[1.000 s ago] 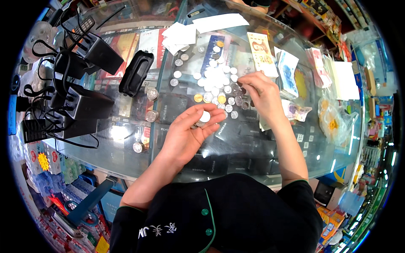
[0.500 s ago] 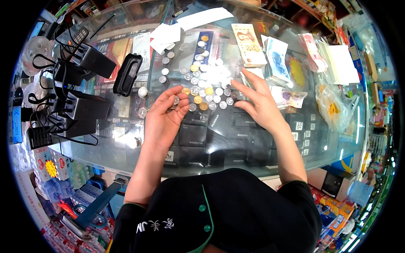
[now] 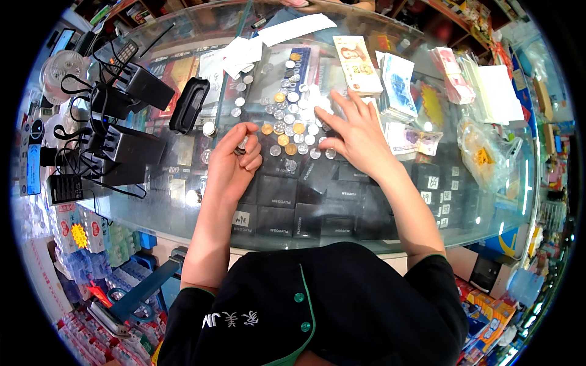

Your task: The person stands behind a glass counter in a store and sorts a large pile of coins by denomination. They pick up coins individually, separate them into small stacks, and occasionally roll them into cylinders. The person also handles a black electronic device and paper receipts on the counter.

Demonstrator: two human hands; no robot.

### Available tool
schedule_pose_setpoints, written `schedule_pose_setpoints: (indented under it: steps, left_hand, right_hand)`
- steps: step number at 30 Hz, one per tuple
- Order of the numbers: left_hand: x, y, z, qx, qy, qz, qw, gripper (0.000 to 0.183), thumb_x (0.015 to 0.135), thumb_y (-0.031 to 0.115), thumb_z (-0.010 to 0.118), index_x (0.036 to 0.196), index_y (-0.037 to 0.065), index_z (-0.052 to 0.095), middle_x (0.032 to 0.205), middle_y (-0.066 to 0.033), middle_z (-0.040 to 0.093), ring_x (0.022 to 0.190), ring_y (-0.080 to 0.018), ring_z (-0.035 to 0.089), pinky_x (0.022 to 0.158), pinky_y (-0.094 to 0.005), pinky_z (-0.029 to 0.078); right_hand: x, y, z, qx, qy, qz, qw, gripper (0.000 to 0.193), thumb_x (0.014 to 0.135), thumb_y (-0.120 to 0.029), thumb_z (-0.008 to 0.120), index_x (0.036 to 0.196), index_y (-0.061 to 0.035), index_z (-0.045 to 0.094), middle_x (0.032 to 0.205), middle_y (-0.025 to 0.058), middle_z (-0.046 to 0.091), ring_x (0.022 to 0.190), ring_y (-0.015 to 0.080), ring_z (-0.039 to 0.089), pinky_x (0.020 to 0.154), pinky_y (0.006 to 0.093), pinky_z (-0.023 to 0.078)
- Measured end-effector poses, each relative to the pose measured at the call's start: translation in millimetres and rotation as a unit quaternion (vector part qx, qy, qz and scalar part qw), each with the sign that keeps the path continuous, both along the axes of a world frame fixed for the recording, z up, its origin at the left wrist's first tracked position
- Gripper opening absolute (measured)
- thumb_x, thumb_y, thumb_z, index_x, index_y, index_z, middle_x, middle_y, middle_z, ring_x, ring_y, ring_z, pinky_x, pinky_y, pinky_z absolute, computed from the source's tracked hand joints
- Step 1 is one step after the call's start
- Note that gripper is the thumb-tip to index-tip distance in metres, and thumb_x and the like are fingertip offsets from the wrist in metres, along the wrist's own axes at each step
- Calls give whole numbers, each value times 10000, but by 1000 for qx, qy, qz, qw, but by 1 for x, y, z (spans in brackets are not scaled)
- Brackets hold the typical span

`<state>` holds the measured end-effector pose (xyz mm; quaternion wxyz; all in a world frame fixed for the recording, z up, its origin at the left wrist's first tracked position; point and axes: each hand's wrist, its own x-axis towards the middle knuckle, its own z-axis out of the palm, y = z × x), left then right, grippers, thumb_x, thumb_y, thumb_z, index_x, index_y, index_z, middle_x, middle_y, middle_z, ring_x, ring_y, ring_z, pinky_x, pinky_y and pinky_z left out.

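Observation:
A spread of loose silver and gold coins [image 3: 282, 139] lies on the glass counter in front of me. My left hand [image 3: 235, 152] is at its left edge, with fingers curled round a few silver coins [image 3: 243, 143]. Over the right side of the spread reaches my right hand [image 3: 357, 131], its fingers apart and the fingertips at the coins there. Whether those fingertips touch a coin is hard to make out. A short column of coins [image 3: 241, 87] runs up on the left, and a small coin stack [image 3: 209, 129] stands beyond my left hand.
Bundles of yellowish [image 3: 359, 66], blue [image 3: 399, 85] and red banknotes [image 3: 453, 74] lie at the far right, near loose notes [image 3: 415, 140] and a plastic bag [image 3: 485, 152]. Left are a black case [image 3: 188, 105] and cabled black boxes [image 3: 131, 152]. Another person's hand [image 3: 295, 3] shows at the far edge.
My left fingers have curled in further round their coins. My right hand has moved a little left over the spread. Another person's hand has come into view at the far edge.

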<state>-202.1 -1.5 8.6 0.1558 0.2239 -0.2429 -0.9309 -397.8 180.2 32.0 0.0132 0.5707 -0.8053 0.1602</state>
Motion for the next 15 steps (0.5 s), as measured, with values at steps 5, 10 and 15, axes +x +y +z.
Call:
schedule_pose_setpoints:
  steps: [5, 10, 15]
  left_hand:
    - [-2, 1, 8, -4, -8, -1, 1000, 246, 998, 180, 438, 1128, -11, 524, 684, 3, 388, 510, -66, 297, 486, -221, 256]
    - [0, -1, -4, 22, 14, 25, 999, 241, 1013, 232, 425, 1034, 17, 533, 713, -3, 418, 537, -77, 324, 513, -224, 279]
    - [-8, 9, 12, 27, -59, 94, 993, 242, 1011, 242, 436, 981, 23, 536, 831, -51, 516, 665, -115, 429, 596, -240, 360]
  right_hand:
    - [-16, -3, -10, -43, -102, -2, 994, 540, 773, -386, 709, 1253, -169, 590, 1420, 129, 410, 1337, 375, 317, 1056, 559, 287]
    - [18, -5, -4, 0, -29, 102, 994, 472, 758, -384, 714, 1190, -206, 642, 1421, 65, 423, 1333, 372, 322, 1059, 543, 286]
    - [7, -11, 0, -28, -57, 60, 996, 474, 740, -287, 741, 1193, -192, 642, 1422, 70, 433, 1329, 368, 331, 1070, 467, 307]
